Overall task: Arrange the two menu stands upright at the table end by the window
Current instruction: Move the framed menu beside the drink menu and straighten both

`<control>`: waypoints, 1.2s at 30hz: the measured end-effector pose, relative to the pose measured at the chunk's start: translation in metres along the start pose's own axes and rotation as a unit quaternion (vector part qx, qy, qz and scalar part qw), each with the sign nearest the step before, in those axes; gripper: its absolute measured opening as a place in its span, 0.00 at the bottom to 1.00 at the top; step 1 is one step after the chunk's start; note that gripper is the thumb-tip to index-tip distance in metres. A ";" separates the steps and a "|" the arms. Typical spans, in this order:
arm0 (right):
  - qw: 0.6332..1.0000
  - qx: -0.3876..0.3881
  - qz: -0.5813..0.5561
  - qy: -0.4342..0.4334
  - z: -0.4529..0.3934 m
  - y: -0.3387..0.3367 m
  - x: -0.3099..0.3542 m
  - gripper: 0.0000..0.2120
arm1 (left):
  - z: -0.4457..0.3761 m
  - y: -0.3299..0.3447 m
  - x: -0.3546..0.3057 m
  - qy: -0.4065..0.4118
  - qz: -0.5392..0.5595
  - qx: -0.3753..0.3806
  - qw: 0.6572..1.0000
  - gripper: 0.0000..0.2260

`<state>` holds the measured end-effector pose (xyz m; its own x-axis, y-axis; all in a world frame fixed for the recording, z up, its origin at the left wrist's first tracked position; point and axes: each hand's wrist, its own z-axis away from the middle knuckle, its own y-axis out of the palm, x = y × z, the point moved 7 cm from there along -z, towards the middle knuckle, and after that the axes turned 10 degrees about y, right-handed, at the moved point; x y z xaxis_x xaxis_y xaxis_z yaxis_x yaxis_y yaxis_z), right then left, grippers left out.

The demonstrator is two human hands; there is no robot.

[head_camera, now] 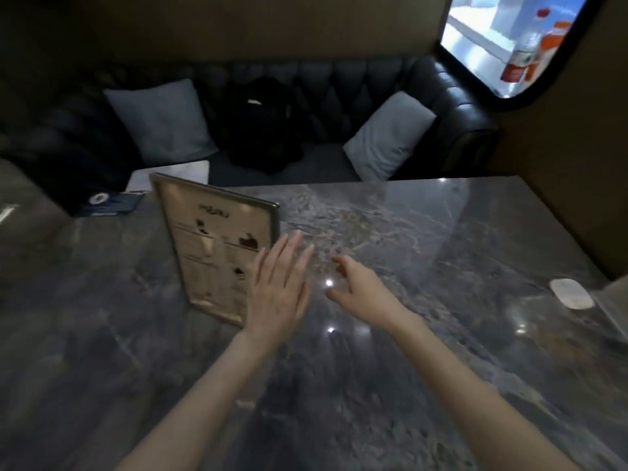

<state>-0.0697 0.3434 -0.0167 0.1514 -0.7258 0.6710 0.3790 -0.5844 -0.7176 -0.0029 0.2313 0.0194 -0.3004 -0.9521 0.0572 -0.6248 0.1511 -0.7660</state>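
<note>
One menu stand [217, 246] stands upright on the grey marble table [441, 239], left of centre, with its printed face turned toward the camera and its frame leaning slightly back. A second stand cannot be clearly identified; a pale, angled edge at the right border of the view is too cropped to tell.

The left hand [278, 287] is flat and open, fingers [289, 246] extended together, positioned just beside the stand's right edge and overlapping its lower right corner in the view. Whether the palm touches the frame cannot be told. It grasps nothing.

The right hand [353, 283] hovers over the bare tabletop to the right of the left hand, fingers loosely curled and spread, holding nothing.

A small white oval object [571, 293] lies near the table's right edge. A blue card [108, 203] lies at the far left corner.

Behind the table is a dark tufted sofa [452, 107] carrying two grey cushions [163, 120] and a black bag [261, 124]. A window [482, 49] is at upper right.
</note>
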 end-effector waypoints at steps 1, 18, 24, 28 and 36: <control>1.000 0.013 -0.006 -0.006 -0.002 0.013 0.008 0.28 | 0.010 -0.003 0.016 -0.028 -0.020 0.007 0.999 0.22; 0.980 0.084 -0.176 0.044 -0.039 0.109 0.038 0.21 | 0.106 0.040 0.218 -0.521 0.260 0.029 0.812 0.31; 0.978 0.112 -0.173 0.035 -0.042 0.105 0.039 0.15 | 0.104 0.066 0.226 -0.546 0.470 -0.025 0.693 0.18; 0.978 0.119 -0.166 0.042 -0.045 0.103 0.039 0.14 | 0.111 0.071 0.234 -0.555 0.510 -0.035 0.657 0.23; 0.988 0.114 -0.101 0.038 -0.052 0.104 0.038 0.11 | 0.115 0.074 0.234 -0.560 0.560 -0.079 0.606 0.27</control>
<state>-0.0721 0.2361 -0.0754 -0.0137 -0.6325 0.7745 0.5912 -0.6297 -0.5039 -0.0369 -0.0109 -0.0978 0.0214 0.2011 -0.9793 -0.5688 0.8081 0.1535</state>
